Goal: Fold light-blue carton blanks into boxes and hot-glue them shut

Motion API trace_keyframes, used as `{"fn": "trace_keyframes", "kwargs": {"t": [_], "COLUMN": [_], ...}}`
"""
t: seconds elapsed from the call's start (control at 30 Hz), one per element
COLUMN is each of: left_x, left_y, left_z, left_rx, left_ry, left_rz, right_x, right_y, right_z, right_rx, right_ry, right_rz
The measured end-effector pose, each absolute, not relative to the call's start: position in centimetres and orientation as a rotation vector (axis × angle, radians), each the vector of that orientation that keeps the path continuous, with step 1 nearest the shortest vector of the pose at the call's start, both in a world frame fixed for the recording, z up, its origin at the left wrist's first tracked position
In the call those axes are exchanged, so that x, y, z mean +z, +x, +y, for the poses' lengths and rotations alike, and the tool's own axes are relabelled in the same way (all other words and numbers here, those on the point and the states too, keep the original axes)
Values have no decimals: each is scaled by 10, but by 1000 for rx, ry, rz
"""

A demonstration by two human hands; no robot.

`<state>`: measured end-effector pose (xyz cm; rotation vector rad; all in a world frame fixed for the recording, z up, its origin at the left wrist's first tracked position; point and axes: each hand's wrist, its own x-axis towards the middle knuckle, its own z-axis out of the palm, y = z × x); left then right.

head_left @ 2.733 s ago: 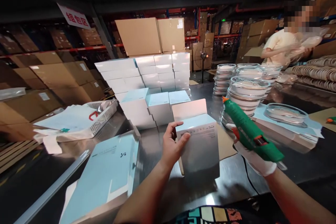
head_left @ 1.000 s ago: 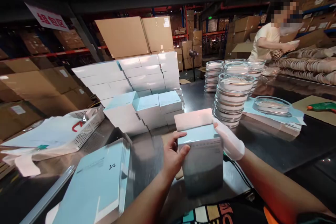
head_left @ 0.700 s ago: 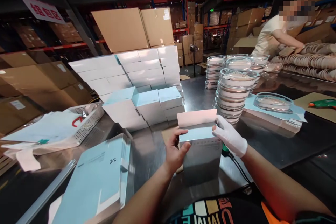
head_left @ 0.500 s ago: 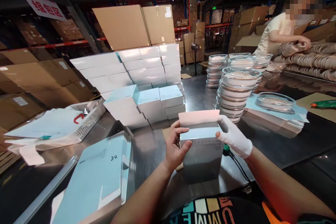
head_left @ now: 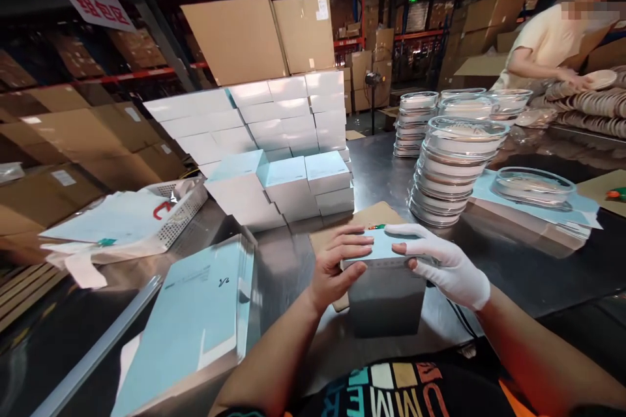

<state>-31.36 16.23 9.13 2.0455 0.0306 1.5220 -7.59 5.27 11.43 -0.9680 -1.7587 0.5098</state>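
A small box [head_left: 386, 293] is stood upright on the steel table [head_left: 528, 273], close to its near edge, and it is held from both sides. The bare left hand [head_left: 337, 264] is wrapped round the box's left top corner, while the gloved right hand [head_left: 447, 264] is laid flat over the top flap, which seems to be pressed shut, though the flap's far edge is hidden by the fingers. The box's long side runs up and down, straight under both hands, with finished boxes [head_left: 283, 186] stacked behind it.
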Motion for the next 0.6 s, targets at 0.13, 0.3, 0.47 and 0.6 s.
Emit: {"fn": "trace_keyframes", "kwargs": {"t": [0.13, 0.3, 0.47, 0.6], "left_x": [91, 124, 180, 172], "left_y": [-316, -333, -344, -360], "left_z": [164, 177, 171, 169], "left_rx": [1499, 1203, 660, 981], "left_ry": [2078, 2336, 2639, 2389], "left_rz": [-51, -16, 224, 653], "right_x": [114, 115, 133, 179], "right_y": [-74, -81, -78, 2], "right_z": [54, 52, 63, 90], "right_rx": [443, 242, 126, -258], "right_ry": [-907, -876, -970, -1317], "right_rz": [-1785, -1922, -2216, -1927]}}
